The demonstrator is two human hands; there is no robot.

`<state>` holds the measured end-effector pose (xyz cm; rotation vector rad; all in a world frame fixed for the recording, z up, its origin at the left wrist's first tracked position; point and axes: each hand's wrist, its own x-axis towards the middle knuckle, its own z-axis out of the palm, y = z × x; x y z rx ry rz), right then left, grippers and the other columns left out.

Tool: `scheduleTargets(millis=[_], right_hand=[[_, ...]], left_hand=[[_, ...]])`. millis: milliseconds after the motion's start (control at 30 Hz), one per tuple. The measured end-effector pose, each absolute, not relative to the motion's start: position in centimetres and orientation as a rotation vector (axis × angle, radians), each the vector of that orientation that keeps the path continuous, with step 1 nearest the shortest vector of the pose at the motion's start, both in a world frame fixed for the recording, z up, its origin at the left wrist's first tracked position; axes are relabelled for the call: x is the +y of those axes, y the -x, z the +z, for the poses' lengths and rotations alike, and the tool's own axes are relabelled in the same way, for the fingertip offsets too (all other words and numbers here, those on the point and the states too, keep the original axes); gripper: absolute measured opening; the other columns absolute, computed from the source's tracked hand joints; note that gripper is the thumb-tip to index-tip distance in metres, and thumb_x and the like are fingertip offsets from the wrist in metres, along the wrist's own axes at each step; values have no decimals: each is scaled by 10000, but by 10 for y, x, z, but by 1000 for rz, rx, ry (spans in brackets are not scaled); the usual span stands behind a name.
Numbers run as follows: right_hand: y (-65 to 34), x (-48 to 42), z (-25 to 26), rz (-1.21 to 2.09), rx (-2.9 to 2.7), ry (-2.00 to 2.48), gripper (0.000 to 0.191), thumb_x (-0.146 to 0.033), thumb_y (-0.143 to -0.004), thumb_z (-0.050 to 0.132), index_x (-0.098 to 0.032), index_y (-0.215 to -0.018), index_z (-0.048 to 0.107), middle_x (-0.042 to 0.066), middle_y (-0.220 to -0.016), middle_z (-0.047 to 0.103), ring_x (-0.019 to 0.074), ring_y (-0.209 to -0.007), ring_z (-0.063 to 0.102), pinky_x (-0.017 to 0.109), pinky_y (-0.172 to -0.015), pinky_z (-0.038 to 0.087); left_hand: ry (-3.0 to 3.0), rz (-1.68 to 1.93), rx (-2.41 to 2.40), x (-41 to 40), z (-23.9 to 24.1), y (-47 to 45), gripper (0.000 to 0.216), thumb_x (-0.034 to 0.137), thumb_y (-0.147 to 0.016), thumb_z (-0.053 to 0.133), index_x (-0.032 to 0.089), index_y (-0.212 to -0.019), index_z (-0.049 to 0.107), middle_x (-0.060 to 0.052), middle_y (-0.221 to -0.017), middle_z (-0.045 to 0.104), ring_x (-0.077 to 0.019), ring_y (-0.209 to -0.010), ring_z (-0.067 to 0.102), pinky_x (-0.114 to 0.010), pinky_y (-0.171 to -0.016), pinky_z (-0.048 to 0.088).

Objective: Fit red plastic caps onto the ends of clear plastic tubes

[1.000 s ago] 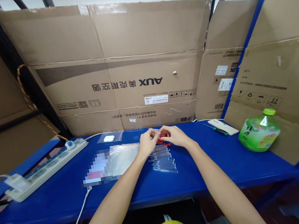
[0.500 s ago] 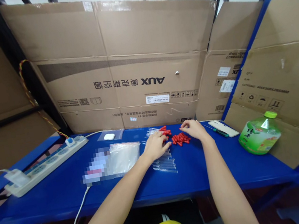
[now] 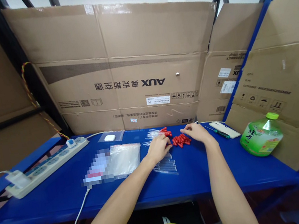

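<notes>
My left hand (image 3: 158, 148) rests over clear thin plastic tubes (image 3: 166, 167) spread on the blue tabletop. Its fingers are bent and closed, but what they grip is hidden. Just behind it lie more clear tubes (image 3: 151, 134), with red rubber-like caps (image 3: 165, 130) at their right ends. A loose pile of small red caps (image 3: 181, 140) sits between my two hands. At the right edge of that pile, my right hand (image 3: 198, 133) has thumb and fingertips drawn together; whatever is between them is too small to make out.
A clear plastic bag (image 3: 126, 160) and a blurred-out phone (image 3: 97, 168) lie to the left. Farther left runs a power strip (image 3: 52, 164) with cables. A white case (image 3: 110, 138) is at the back. Rightward are a green-handled tool (image 3: 222, 133), a white object (image 3: 225, 128) and a green bottle (image 3: 261, 137).
My left hand has shifted slightly right and down over the tubes. My right hand stays beside the red pile; the bit of red at its fingertips earlier no longer shows.
</notes>
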<state>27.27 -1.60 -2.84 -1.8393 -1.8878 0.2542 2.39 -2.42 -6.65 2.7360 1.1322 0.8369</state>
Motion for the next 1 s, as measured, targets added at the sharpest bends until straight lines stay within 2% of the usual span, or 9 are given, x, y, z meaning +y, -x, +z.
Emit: scheduleTargets(millis=[100, 200, 267, 367, 500, 667, 867, 933, 1000], right_hand=[[-260, -20, -20, 120, -1844, 1803, 380, -518, -970, 499, -242, -884, 746, 71, -832, 752, 212, -799, 676, 273, -691, 410], [-236, -27, -16, 154, -1859, 1600, 370, -482, -1011, 433, -250, -1005, 721, 57, -858, 753, 208, -833, 685, 264, -722, 423], [-217, -33, -16, 239, -1857, 1447, 383, -472, -1029, 395, -251, -1172, 674, 32, -857, 747, 188, -778, 678, 253, -700, 430], [-190, -40, -18, 366, -1968, 1245, 436, -464, -1038, 378, -248, -1362, 574, -18, -731, 706, 167, -668, 650, 241, -666, 428], [-171, -42, -26, 232, -2034, 1303, 366, -448, -1007, 471, -256, -1273, 633, -17, -704, 716, 187, -695, 676, 249, -669, 415], [-169, -36, -36, 186, -1950, 1376, 283, -386, -1034, 434, -264, -1158, 658, 5, -812, 774, 200, -783, 727, 248, -731, 437], [-173, -38, -39, 60, -1834, 1431, 253, -397, -1020, 476, -277, -1165, 646, 40, -1034, 788, 225, -947, 739, 269, -803, 474], [-173, -39, -38, 59, -1793, 1376, 265, -407, -1014, 479, -271, -1178, 637, 51, -1100, 774, 223, -955, 735, 290, -849, 494], [-171, -39, -40, 84, -1757, 1303, 271, -416, -1007, 483, -265, -1190, 616, 65, -1154, 757, 224, -980, 730, 312, -897, 506]], left_hand=[[-2697, 1046, 1103, -27, -53, -18, 158, 324, -995, 553, 205, -993, 658, -85, -1056, 655, -232, -1010, 627, -349, -900, 471], [-2494, 1339, 1113, -31, -39, -10, 227, 380, -1032, 472, 209, -1058, 619, -80, -1069, 633, -200, -988, 619, -311, -900, 471], [-2310, 1513, 1101, -31, -33, -6, 235, 388, -1037, 456, 201, -1057, 597, -74, -1042, 636, -184, -948, 617, -294, -878, 477], [-2032, 1645, 1090, -26, -32, -4, 245, 404, -1034, 456, 190, -1046, 575, -65, -978, 656, -173, -881, 626, -283, -826, 492], [-1781, 1595, 1033, -19, -36, -5, 272, 441, -1035, 427, 196, -1093, 532, -43, -883, 672, -167, -802, 652, -285, -786, 525], [-1689, 1555, 941, -18, -39, -7, 227, 403, -1031, 420, 209, -1117, 501, -42, -905, 680, -167, -823, 676, -300, -826, 549], [-1904, 1505, 1044, -19, -39, 0, 181, 383, -968, 538, 203, -960, 536, -31, -907, 662, -154, -798, 634, -269, -757, 513], [-2041, 1422, 1100, -17, -41, 2, 155, 355, -964, 540, 201, -976, 551, -31, -896, 661, -159, -794, 627, -272, -751, 501], [-2165, 1338, 1070, -17, -43, 3, 165, 323, -991, 480, 200, -1056, 568, -51, -959, 679, -176, -864, 643, -295, -813, 504]])
